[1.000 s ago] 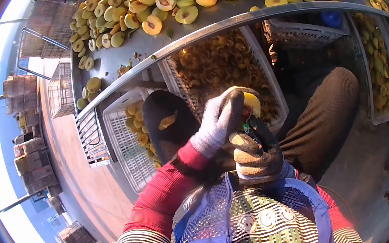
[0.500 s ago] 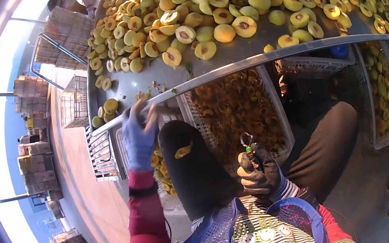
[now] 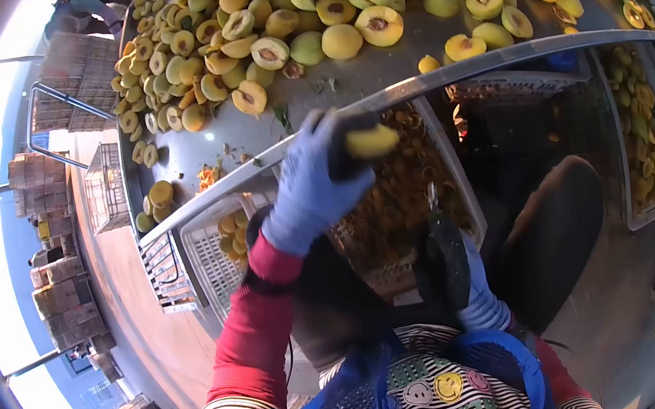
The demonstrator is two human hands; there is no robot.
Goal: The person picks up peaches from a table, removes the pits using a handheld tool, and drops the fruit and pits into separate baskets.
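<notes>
My left hand (image 3: 313, 186), in a pale blue-grey glove, is shut on a yellow peach piece (image 3: 371, 142) just below the edge of the metal table (image 3: 379, 93). My right hand (image 3: 448, 265), in a dark glove, grips a small pitting tool (image 3: 430, 196) that points up, close to my lap. The two hands are apart, the peach above and left of the tool. Many halved yellow peaches (image 3: 337, 15) cover the table top.
Under the table stands a white crate of orange scraps (image 3: 403, 187), a white crate with peach halves (image 3: 222, 242) to its left and another crate of peaches (image 3: 641, 125) at the right. My dark-trousered knees sit below. Stacked crates (image 3: 58, 278) stand far left.
My left hand was empty at the table's edge half a second ago; it now holds a peach piece nearer my right hand. The right hand has shifted slightly with its tool.
</notes>
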